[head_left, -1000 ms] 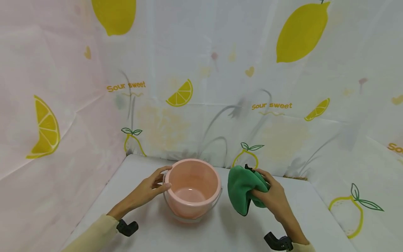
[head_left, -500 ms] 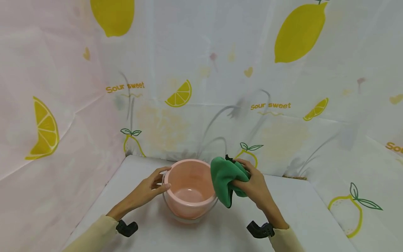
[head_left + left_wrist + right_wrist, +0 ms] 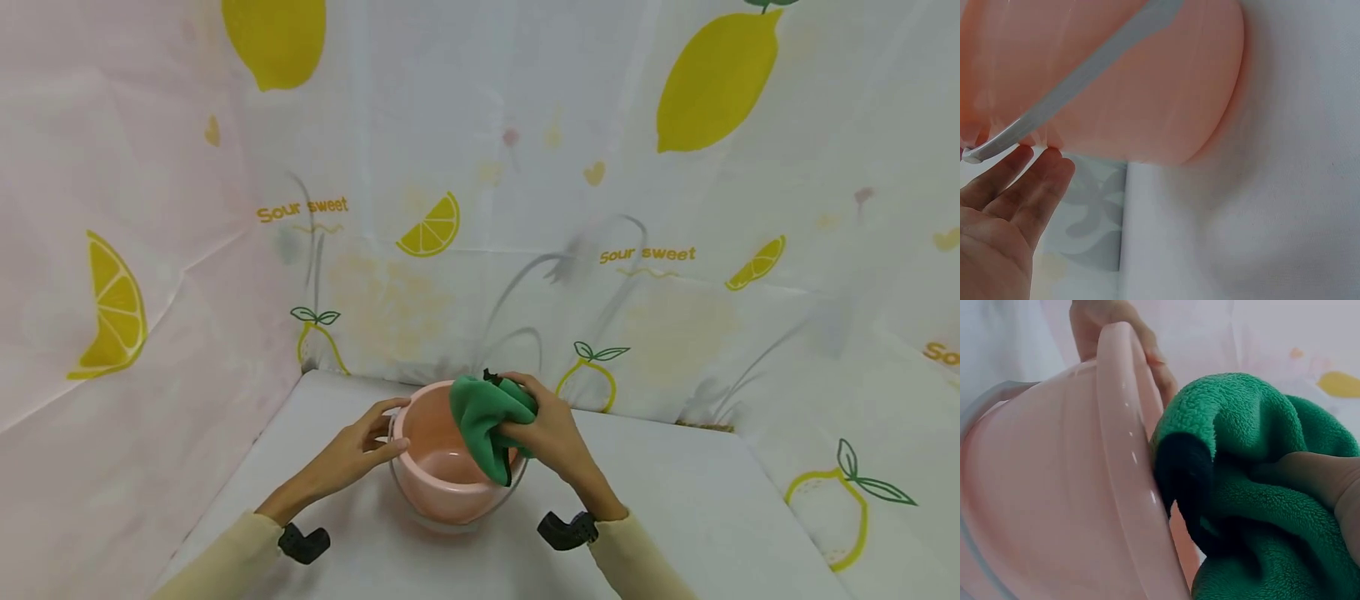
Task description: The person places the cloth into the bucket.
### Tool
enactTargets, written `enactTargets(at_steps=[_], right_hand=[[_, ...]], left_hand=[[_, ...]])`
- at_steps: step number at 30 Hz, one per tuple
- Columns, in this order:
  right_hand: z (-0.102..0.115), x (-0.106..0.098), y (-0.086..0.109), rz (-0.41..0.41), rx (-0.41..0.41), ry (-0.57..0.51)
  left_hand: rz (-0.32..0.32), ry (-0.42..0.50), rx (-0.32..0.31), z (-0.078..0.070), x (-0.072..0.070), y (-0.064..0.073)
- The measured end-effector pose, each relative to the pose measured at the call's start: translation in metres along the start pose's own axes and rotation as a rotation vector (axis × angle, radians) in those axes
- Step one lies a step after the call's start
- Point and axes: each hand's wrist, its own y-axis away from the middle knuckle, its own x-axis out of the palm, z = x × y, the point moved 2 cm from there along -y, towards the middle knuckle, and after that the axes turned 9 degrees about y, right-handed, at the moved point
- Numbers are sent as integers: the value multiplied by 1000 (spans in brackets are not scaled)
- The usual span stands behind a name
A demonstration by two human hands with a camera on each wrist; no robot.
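Observation:
A pink bucket (image 3: 457, 504) stands upright on the white table, its thin grey handle (image 3: 1085, 81) hanging down the side. My left hand (image 3: 363, 437) holds the bucket at its left rim; in the left wrist view, several fingers (image 3: 1044, 181) touch the outer wall. Bunched in my right hand (image 3: 551, 429) is a green fleecy towel (image 3: 483, 417) with dark edging. It hangs over the right part of the bucket's opening and hides some of the rim. From the right wrist view, the thumb (image 3: 1316, 478) presses into the towel's folds beside the rim.
The white table (image 3: 675, 508) extends on both sides of the bucket. A pale curtain (image 3: 480, 292) printed with lemons closes off the back and both sides. Dark cameras (image 3: 568, 531) are strapped to both wrists.
My right hand has moved left with the green towel, from beside the bucket to over its opening. The left hand and the bucket have stayed in place.

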Motion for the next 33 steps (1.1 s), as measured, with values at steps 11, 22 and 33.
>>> enactTargets(at_steps=[11, 22, 33], right_hand=[[8, 38, -12, 109, -79, 136], [9, 59, -13, 159, -226, 336], [7, 45, -6, 221, -260, 121]], left_hand=[[0, -3, -22, -1, 1, 1], [-8, -30, -31, -2, 0, 1], [-23, -111, -14, -7, -3, 1]])
